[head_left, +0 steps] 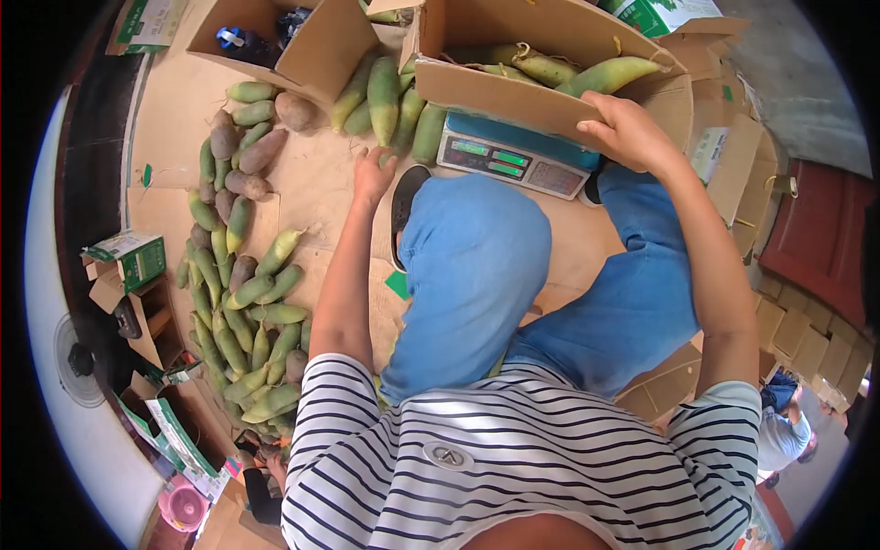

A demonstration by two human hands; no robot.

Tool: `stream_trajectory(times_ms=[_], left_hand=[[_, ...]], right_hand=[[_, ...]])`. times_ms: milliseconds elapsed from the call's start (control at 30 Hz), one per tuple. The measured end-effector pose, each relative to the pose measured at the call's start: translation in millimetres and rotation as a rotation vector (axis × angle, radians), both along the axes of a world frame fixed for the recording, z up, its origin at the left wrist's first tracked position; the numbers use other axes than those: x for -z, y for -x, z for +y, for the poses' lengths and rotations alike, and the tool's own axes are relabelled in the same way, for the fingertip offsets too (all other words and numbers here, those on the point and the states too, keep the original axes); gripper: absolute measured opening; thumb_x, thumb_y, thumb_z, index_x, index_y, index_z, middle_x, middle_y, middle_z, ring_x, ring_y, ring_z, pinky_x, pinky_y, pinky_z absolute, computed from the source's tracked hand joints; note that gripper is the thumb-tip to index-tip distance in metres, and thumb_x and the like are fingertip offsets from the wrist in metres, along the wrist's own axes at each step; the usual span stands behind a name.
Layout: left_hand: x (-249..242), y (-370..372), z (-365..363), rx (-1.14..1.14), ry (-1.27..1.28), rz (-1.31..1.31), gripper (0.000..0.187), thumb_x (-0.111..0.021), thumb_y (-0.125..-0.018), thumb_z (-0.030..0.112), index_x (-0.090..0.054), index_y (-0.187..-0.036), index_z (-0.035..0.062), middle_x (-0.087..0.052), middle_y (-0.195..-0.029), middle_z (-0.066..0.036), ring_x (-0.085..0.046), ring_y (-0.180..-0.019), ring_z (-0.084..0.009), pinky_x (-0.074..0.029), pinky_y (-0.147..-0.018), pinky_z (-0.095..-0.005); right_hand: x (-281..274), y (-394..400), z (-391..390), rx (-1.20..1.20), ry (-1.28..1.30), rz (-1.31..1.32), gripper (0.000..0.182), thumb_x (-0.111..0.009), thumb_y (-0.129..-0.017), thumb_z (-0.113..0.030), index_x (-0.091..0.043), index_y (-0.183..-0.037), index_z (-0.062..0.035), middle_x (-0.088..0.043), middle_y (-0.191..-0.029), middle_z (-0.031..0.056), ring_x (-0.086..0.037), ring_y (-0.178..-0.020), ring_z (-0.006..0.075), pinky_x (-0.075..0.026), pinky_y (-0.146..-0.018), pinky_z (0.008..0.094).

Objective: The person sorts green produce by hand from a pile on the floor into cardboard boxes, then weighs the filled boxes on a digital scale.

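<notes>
My left hand is low over the cardboard-covered floor, fingers slightly bent and apart, with nothing seen in them. Its fingertips come right up to the lower tip of a green radish, one of several lying together there. At the upper right, my right hand grips the near wall of a cardboard box, thumb on the outer face. Inside that box lie several long green radishes. The box stands over a digital scale with lit green displays.
A long pile of green radishes and brownish-red roots spreads along my left. Another open box holds a blue-capped bottle. Green-and-white cartons stand at the far left. Other people are at the lower right and lower left.
</notes>
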State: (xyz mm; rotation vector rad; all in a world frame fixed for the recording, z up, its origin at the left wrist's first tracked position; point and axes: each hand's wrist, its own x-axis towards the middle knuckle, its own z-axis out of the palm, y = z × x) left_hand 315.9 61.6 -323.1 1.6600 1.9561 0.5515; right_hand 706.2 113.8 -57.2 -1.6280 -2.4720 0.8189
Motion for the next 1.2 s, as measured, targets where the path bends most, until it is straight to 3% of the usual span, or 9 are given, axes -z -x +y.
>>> stream_trajectory(times_ms=[67, 167, 200, 400, 500, 667, 867, 1100, 1200], left_hand=[[9.7, -5.0, 11.9, 0.101, 0.098, 0.001, 0.042, -0.066, -0.078, 0.033, -0.062, -0.11, 0.0065, -0.043, -0.126, -0.035, -0.043, -0.118, -0.0436, -0.037, -0.1, -0.0423], [14.8, -9.8, 32.7, 0.16, 0.212, -0.163, 0.043, -0.066, -0.078, 0.034, -0.062, -0.111, 0.0068, -0.042, -0.127, -0.034, -0.04, -0.122, -0.043, -0.037, -0.099, -0.0414], [46.2, -4.8, 38.9, 0.068, 0.245, -0.235, 0.043, -0.066, -0.078, 0.035, -0.062, -0.111, 0.0071, -0.055, -0.117, -0.027, -0.049, -0.115, -0.039, -0.04, -0.095, -0.0393], [4.8, -17.6, 32.0, -0.071, -0.045, -0.199, 0.028, -0.062, -0.083, 0.025, -0.064, -0.102, 0.0048, -0.065, -0.091, -0.018, -0.063, -0.086, -0.0301, -0.048, -0.08, -0.0364], [-32.3, -22.7, 18.8, -0.061, -0.084, -0.242, 0.019, -0.059, -0.085, 0.017, -0.064, -0.098, 0.0046, -0.065, -0.09, -0.017, -0.063, -0.087, -0.0314, -0.048, -0.077, -0.0366], [-58.1, -3.2, -30.9, -0.076, -0.005, -0.262, 0.014, -0.052, -0.089, 0.008, -0.061, -0.098, 0.0036, -0.061, -0.078, -0.011, -0.053, -0.06, -0.012, -0.046, -0.057, -0.0273], [-84.5, 24.3, -83.0, -0.376, 0.22, -0.817, 0.016, -0.048, -0.092, 0.011, -0.056, -0.105, 0.0057, -0.06, -0.079, -0.006, -0.055, -0.063, -0.0116, -0.046, -0.057, -0.0236], [-116.2, 32.5, -132.5, -0.59, 0.207, -0.985, 0.017, -0.047, -0.092, 0.011, -0.053, -0.108, 0.0054, -0.06, -0.081, -0.009, -0.056, -0.065, -0.0117, -0.046, -0.059, -0.0233], [-142.9, 38.0, -153.5, -0.491, 0.211, -1.018, 0.017, -0.049, -0.093, 0.012, -0.053, -0.108, 0.0046, -0.061, -0.083, -0.009, -0.056, -0.067, -0.0117, -0.046, -0.063, -0.0241]], right_hand=[[-3.5, 0.9, 2.4, -0.002, 0.077, -0.059, 0.031, -0.057, -0.086, -0.021, -0.052, -0.108, -0.0004, -0.059, -0.099, 0.0209, -0.055, -0.095, 0.0377, -0.044, -0.08, 0.0424], [-6.2, 1.9, 3.8, -0.001, 0.115, -0.089, 0.035, -0.056, -0.086, -0.022, -0.051, -0.112, 0.0008, -0.059, -0.102, 0.0212, -0.054, -0.098, 0.0379, -0.044, -0.082, 0.0417], [-6.6, 2.8, 4.8, 0.003, 0.125, -0.094, 0.036, -0.056, -0.086, -0.022, -0.051, -0.112, 0.0008, -0.059, -0.103, 0.0211, -0.054, -0.098, 0.0377, -0.044, -0.082, 0.0416], [-2.2, -2.3, 2.6, -0.024, 0.034, -0.098, 0.039, -0.058, -0.085, -0.024, -0.051, -0.114, 0.0012, -0.059, -0.103, 0.021, -0.055, -0.098, 0.0373, -0.044, -0.082, 0.0419], [-1.4, -2.4, 3.1, -0.02, 0.053, -0.107, 0.039, -0.057, -0.085, -0.025, -0.051, -0.114, 0.0009, -0.06, -0.101, 0.0212, -0.055, -0.096, 0.0376, -0.044, -0.081, 0.0425], [5.4, -5.1, 2.7, -0.035, 0.021, -0.093, 0.035, -0.057, -0.085, -0.024, -0.051, -0.111, -0.0018, -0.06, -0.094, 0.0208, -0.055, -0.092, 0.0387, -0.044, -0.077, 0.0436], [10.1, -8.6, 1.3, -0.03, -0.008, -0.031, 0.03, -0.056, -0.086, -0.022, -0.051, -0.108, -0.0022, -0.059, -0.093, 0.0203, -0.055, -0.091, 0.0376, -0.043, -0.076, 0.0439], [5.7, -9.4, -0.6, -0.033, 0.01, -0.063, 0.035, -0.054, -0.086, -0.022, -0.05, -0.114, -0.0008, -0.058, -0.102, 0.0196, -0.054, -0.099, 0.0348, -0.043, -0.083, 0.0422], [2.5, -8.8, -0.3, -0.05, 0.0, -0.088, 0.041, -0.055, -0.086, -0.023, -0.049, -0.121, -0.0009, -0.058, -0.108, 0.0195, -0.053, -0.104, 0.0339, -0.042, -0.087, 0.0417]])
